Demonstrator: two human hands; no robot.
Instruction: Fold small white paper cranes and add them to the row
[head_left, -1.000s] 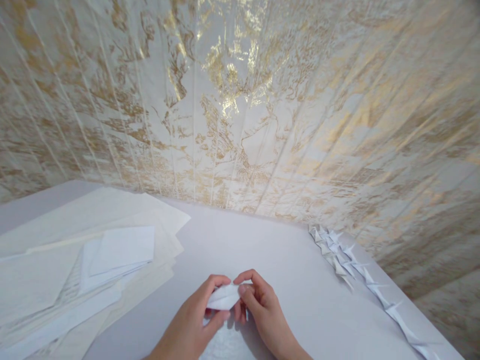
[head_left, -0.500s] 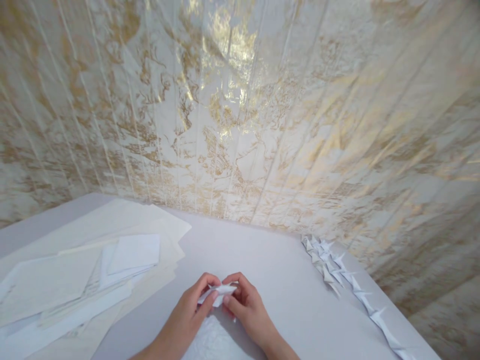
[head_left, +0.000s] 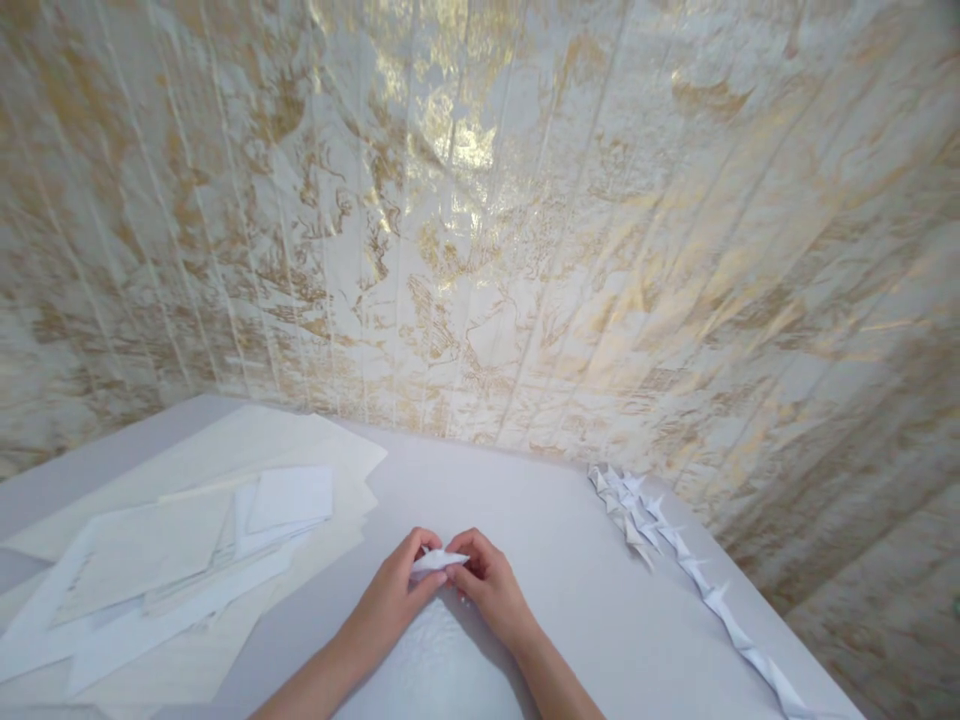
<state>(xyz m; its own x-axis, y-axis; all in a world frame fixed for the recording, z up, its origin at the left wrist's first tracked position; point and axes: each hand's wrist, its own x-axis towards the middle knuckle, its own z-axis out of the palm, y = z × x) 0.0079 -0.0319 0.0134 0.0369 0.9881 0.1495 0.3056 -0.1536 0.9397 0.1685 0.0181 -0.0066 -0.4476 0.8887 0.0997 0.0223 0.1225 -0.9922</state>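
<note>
A small folded piece of white paper (head_left: 439,560) is held just above the white table (head_left: 540,520), near its front middle. My left hand (head_left: 394,595) pinches its left end with thumb and fingers closed. My right hand (head_left: 487,585) pinches its right end the same way. Both hands meet over the paper, and most of it is hidden between the fingers. Beneath the hands lies a textured white sheet (head_left: 442,660).
A loose pile of white and cream paper sheets (head_left: 187,545) covers the table's left side. A row of several folded white paper figures (head_left: 675,545) runs along the right edge. A gold-veined panelled wall (head_left: 480,230) rises close behind the table.
My hands have moved slightly away and closer together on the folded paper, which now shows narrower. The view has tilted, so table and piles appear shifted.
</note>
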